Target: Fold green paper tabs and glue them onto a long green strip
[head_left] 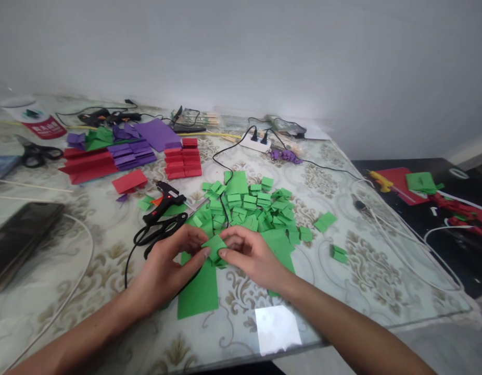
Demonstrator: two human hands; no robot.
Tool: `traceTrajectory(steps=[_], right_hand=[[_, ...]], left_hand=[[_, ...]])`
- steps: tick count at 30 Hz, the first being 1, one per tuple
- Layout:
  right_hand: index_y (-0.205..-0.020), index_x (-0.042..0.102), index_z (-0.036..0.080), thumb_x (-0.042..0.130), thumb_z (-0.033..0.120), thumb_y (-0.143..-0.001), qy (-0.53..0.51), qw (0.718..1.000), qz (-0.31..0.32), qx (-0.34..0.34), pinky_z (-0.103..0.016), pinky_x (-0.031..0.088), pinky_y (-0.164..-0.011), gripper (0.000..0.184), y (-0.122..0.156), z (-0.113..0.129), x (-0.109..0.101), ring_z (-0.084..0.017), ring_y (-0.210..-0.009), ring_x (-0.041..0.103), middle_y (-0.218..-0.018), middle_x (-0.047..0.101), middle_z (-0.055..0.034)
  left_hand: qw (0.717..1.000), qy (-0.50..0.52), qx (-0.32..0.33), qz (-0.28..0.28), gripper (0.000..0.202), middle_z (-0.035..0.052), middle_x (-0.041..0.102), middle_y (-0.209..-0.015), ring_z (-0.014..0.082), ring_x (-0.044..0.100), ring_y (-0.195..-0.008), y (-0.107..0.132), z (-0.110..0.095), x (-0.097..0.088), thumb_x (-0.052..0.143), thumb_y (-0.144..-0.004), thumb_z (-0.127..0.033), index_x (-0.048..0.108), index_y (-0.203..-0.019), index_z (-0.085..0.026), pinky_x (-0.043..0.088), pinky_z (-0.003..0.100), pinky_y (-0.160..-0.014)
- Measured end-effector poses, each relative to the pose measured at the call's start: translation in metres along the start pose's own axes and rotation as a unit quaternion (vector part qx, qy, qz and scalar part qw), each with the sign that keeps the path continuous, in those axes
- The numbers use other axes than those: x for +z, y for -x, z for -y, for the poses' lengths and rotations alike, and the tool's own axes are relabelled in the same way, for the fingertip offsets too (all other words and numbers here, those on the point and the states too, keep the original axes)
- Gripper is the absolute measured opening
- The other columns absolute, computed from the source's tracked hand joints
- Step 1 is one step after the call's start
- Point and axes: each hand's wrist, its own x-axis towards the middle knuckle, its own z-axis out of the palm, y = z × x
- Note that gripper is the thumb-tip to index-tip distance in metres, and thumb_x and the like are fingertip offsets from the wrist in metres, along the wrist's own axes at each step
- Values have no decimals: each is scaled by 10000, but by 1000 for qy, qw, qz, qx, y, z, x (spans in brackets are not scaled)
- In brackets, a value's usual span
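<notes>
My left hand (166, 265) and my right hand (252, 258) meet over the table's middle, both pinching one small green paper square (214, 246) between thumbs and fingers. Just beyond it lies a heap of several folded green paper pieces (249, 205). A larger green sheet (198, 291) lies flat under my left hand, and another green sheet (282, 247) lies under my right wrist. Black scissors (157, 234) and a black glue gun (165, 200) rest just left of my left hand.
Red folded strips (184, 159), purple strips (129, 153) and a purple sheet (157, 133) lie at the back left. A white power strip (256, 143) with cables sits at the back. A dark phone (18, 237) lies at left. The glass table edge (420, 317) runs at right.
</notes>
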Motion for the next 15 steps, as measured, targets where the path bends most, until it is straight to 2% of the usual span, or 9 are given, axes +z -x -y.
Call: traceTrajectory(steps=[4,8,11,15], right_hand=[[-1062,639,203,704,236,-848,74,995,-17,-65,-258,460,-631,225,4,-3,2,-133,-654,601,-727,658,24],[-1138,629,215,636,197,-898,151,978,-49,-139,-253,450,-581,242,8,-6,3,-143,-632,606,-715,656,17],[-1164,647,235,609,205,-926,178,970,-59,-158,-261,450,-561,243,11,-7,2,-155,-656,624,-770,677,-5],[-1062,681,239,596,167,-900,182,968,-69,-160,-259,452,-548,197,12,-7,1,-153,-663,612,-795,663,-15]], left_hand=[[996,-56,70,-5,92,-15,676,-904,148,649,-801,2,0,0,642,-953,-225,619,-1039,-247,535,268,-740],[990,-43,133,-3,146,25,663,-1042,162,650,-921,0,-7,-3,621,-960,-147,631,-1064,-249,549,278,-778],[990,-35,136,3,172,48,632,-1147,184,639,-1041,0,-11,-5,612,-960,-131,650,-1064,-264,564,304,-840],[994,-19,106,24,129,59,618,-1187,203,638,-1081,3,-15,-7,599,-966,-170,672,-1020,-263,577,326,-864]])
